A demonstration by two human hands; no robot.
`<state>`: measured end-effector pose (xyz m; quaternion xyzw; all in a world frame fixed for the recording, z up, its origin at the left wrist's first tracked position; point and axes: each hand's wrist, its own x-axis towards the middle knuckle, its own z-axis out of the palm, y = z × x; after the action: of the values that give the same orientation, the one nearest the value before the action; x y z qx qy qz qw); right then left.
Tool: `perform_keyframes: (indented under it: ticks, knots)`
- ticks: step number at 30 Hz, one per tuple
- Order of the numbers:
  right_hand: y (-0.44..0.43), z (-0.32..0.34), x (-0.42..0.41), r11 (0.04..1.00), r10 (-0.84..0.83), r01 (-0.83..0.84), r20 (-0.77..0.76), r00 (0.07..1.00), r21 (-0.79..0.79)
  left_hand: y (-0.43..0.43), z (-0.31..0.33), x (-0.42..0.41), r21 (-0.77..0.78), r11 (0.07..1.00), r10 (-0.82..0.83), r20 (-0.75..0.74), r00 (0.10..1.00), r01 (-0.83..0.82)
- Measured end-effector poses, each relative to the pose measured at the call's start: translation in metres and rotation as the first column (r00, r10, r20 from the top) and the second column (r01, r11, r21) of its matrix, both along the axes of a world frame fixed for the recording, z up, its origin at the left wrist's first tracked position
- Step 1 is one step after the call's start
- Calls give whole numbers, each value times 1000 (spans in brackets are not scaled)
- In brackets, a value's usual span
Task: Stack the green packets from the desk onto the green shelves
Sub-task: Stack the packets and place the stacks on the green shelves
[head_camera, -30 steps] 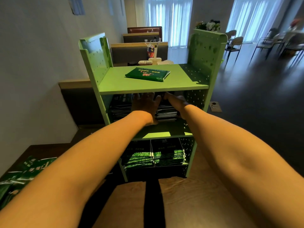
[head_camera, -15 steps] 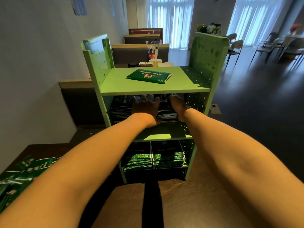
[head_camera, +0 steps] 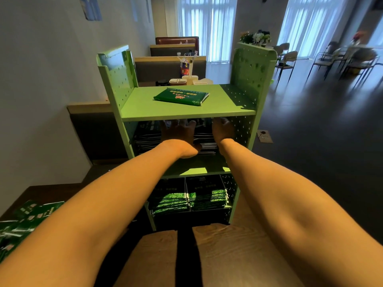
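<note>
We see daylight from curtained windows (head_camera: 207, 27) at far end, blown out white-blue. Top board of green shelves (head_camera: 145, 104) bright. Middle tier in deep shade, so left grip (head_camera: 178, 131) and right grip (head_camera: 222, 129) read dark, and packets (head_camera: 145, 139) there look nearly black. Small sun patch on middle board. Forearms (head_camera: 124, 193) warm-lit and sharp. Dark floor (head_camera: 310, 141) carries soft window sheen. We note strong wide-angle bending at edges; far chairs (head_camera: 286, 59) soft.

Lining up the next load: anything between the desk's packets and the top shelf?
Nothing visible does. The desk packets lie lower left; the top shelf is open in front, one packet flat on it, bare board to its left. The left hand and right hand are in the middle shelf.
</note>
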<state>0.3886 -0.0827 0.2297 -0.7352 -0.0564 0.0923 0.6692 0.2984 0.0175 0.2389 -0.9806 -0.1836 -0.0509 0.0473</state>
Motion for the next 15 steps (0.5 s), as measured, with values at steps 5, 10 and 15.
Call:
perform_keyframes:
  ticks: [5, 10, 15]
  knots:
    - [-6, 11, -22, 993, -109, 116, 140, 984, -39, -13, 11, -21, -37, 999, 28, -112, 993, -32]
    - [-23, 14, -60, 991, -106, 118, 179, 978, -59, -22, 12, -51, 84, 990, -125, 164, 978, 113]
    - [-34, -7, -108, 990, -139, 132, 269, 953, 43, -28, -1, -89, 34, 991, -136, 388, 912, 133]
